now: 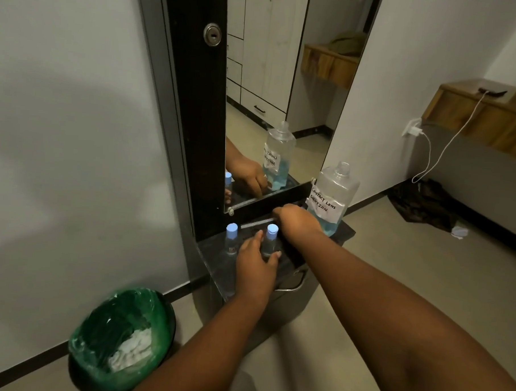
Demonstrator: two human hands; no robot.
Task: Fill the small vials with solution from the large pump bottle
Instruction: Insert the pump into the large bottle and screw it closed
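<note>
Lower left of frame: dark bin point(120, 341) with green liner, white crumpled paper inside, standing on the floor against the wall.

Centre: small dark desk point(216, 252) under a tall mirror point(280, 87). Left hand point(255, 264) is at the right vial point(270, 240); fingers point(256, 238) half curled around its body, thumb on the far side, blue cap on. Left vial point(231, 239) stands upright just beside it, untouched, blue cap on too.

Right hand point(297, 220) sits behind the vials, knuckles up, closed loosely on a thin clear tube-like part point(257, 223) lying across the desk; exact grip is hard to read.

Large bottle point(330, 198) stands at the desk's right rear corner, just right of the right hand, neck open with no pump fitted, blue liquid low in it, handwritten label "CONTACT LENS SOLUTION".

Right of frame: white charger cable point(442, 144) hanging from a wooden shelf point(485, 116).
</note>
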